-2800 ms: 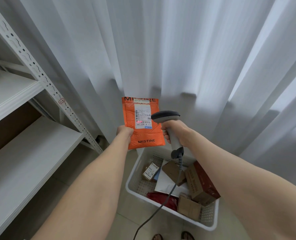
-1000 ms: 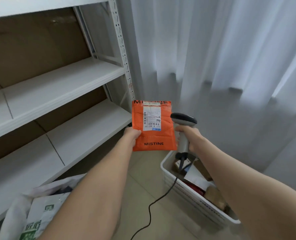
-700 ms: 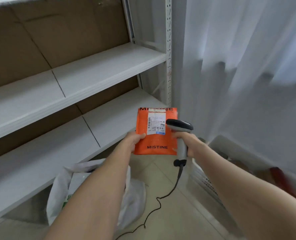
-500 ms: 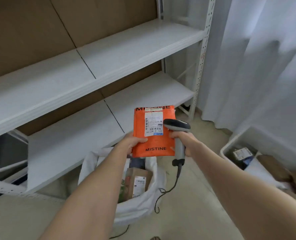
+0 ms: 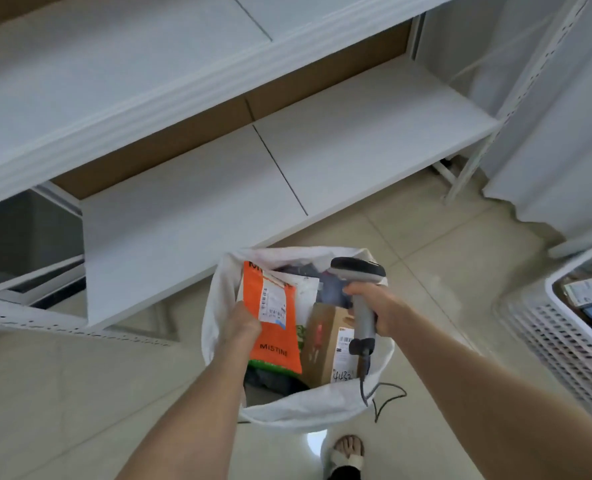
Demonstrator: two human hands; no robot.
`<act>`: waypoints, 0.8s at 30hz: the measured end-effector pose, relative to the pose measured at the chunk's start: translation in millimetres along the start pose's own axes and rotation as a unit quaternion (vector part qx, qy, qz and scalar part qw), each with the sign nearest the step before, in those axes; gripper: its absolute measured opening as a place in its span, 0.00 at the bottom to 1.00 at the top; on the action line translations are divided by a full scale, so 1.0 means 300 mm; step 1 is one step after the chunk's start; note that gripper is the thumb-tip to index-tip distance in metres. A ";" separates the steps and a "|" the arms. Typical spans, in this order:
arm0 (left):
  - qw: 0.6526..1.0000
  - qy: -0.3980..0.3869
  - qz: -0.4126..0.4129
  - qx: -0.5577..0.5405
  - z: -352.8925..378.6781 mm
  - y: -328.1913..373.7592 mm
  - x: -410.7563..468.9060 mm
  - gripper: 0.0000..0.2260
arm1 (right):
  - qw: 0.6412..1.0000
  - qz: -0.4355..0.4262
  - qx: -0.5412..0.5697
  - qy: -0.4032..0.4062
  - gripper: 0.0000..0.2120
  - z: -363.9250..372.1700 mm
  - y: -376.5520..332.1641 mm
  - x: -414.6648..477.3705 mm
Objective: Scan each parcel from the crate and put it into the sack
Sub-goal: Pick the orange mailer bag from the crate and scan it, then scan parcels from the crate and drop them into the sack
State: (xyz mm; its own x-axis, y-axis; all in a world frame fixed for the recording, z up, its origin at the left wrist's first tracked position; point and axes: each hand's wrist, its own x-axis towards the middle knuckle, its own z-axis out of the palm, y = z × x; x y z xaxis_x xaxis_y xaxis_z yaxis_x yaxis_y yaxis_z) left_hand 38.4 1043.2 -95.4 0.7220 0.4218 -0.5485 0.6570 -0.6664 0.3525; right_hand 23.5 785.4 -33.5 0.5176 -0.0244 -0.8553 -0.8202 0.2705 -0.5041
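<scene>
while over sack point(image 5: 217, 299), parcel point(image 5: 276, 336) in fingers point(image 5: 245, 326)

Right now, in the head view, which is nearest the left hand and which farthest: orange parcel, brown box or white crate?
1. orange parcel, gripped by the left hand
2. brown box, inside the sack, just right
3. white crate, far right

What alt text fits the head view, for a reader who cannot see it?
From above, a person's left hand holds an orange parcel over an open white sack on the floor, already holding a brown box. The right hand grips a grey scanner beside it; a white crate stands at the right, white shelves behind.
</scene>
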 end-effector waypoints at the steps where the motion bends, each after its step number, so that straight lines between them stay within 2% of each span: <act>1: 1.000 0.004 0.001 0.007 0.012 -0.025 0.024 0.11 | 1.000 0.010 -0.006 0.001 0.13 0.009 0.018 0.026; 4: 0.999 0.000 -0.015 0.028 0.034 -0.075 0.084 0.11 | 1.000 0.023 -0.010 -0.009 0.18 0.020 0.051 0.083; 8: 0.994 -0.037 -0.042 0.094 0.025 -0.046 0.080 0.05 | 1.000 0.019 -0.007 -0.011 0.18 0.020 0.049 0.103; 11: 0.989 -0.051 -0.048 0.130 0.006 0.068 0.025 0.10 | 1.000 0.005 -0.005 -0.009 0.15 -0.002 0.026 0.071; 15: 0.992 -0.086 0.029 0.089 0.025 0.326 -0.113 0.20 | 0.998 -0.035 0.037 -0.026 0.04 -0.090 -0.029 -0.041; 18: 0.987 -0.096 0.102 0.077 0.077 0.555 -0.273 0.18 | 0.992 -0.082 0.094 -0.027 0.06 -0.214 -0.074 -0.149; 24: 0.965 -0.134 0.212 0.079 0.252 0.943 -0.665 0.20 | 0.972 -0.131 0.186 0.060 0.04 -0.602 -0.131 -0.387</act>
State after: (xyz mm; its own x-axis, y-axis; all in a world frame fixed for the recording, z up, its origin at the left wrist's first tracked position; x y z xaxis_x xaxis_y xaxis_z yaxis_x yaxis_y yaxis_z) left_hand 63.7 724.2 56.5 0.8223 -0.0688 -0.5648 0.2597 -0.8378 0.4802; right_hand -48.5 603.9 64.0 0.6465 -0.2448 -0.7226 -0.5076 0.5691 -0.6469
